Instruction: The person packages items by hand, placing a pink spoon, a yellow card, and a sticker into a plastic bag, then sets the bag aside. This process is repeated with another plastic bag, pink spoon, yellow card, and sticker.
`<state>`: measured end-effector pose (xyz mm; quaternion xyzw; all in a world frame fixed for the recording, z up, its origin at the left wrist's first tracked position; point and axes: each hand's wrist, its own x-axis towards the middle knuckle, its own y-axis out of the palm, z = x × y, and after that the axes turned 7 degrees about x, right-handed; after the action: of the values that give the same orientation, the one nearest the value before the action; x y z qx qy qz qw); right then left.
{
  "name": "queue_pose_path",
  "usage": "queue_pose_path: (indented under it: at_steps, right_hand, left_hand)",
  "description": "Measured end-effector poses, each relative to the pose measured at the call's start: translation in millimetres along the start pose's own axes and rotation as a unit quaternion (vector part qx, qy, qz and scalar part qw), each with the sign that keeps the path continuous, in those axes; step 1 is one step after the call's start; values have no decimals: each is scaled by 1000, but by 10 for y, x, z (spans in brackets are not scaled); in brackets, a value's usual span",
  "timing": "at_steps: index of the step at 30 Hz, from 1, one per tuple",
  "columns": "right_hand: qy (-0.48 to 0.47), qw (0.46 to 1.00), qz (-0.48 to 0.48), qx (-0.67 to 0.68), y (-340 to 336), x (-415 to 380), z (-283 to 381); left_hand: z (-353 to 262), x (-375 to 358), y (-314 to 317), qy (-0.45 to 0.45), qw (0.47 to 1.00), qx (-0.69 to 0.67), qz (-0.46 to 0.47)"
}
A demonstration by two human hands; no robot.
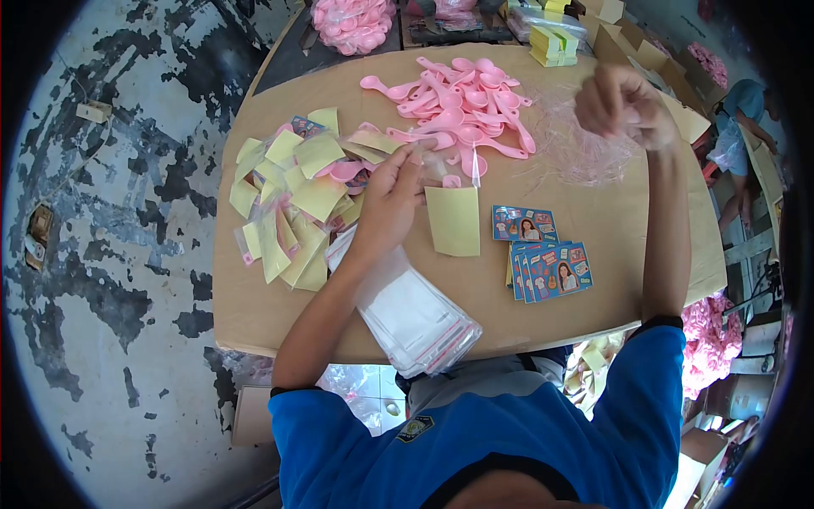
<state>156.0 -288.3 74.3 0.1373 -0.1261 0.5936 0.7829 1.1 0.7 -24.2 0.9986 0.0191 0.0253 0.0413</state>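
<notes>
The left hand (393, 197) is closed in a pinch on a clear bag (436, 168), a yellow card (454, 222) just beside it; a loose pinch could drop both. The right hand (626, 109) is half curled above tangled strands (589, 144), which could snag its fingers; whether it grips anything, I cannot tell. Pink spoons (462, 102) lie between the hands, toward the table's (593, 327) far edge. Empty bags (415, 314) overhang the near edge, where a forearm bump could spill them.
</notes>
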Motion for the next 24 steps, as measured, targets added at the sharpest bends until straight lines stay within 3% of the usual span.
queue_pose_path:
  at_steps: [1, 2, 3, 4, 7, 9, 11, 13, 16, 24]
  right_hand:
    - [23, 993, 66, 91, -186, -86, -21]
    - [102, 980, -2, -169, -344, -135, -142]
    - [171, 889, -76, -417, -512, -201, -334]
    - [226, 726, -149, -633, -638, -244, -448]
    - [54, 784, -307, -537, -674, -109, -608]
    - [27, 840, -297, -454, -478, 63, -556]
    - [15, 901, -270, -340, -80, 221, -637]
    - [162, 942, -216, -199, 450, 325, -694]
    - [105, 972, -112, -179, 835, 479, -846]
    - [82, 968, -184, -152, 847, 540, -950]
  left_hand:
    - [-12, -7, -12, -8, 1000, -5, -10]
    - [-31, 1, -14, -15, 1000, -9, -20]
    - [-25, 8, 1, -1, 1000, 22, -7]
    - [9, 10, 15, 15, 998, 56, 9]
    - [41, -6, 12, 3, 995, 93, 33]
    - [-42, -38, 56, -12, 998, 60, 17]
    - [-104, -68, 56, -4, 1000, 23, 7]
    - [-190, -85, 70, -2, 1000, -16, -7]
    - [-181, -73, 54, 7, 999, -8, -36]
    - [-150, -84, 66, 40, 996, -9, -81]
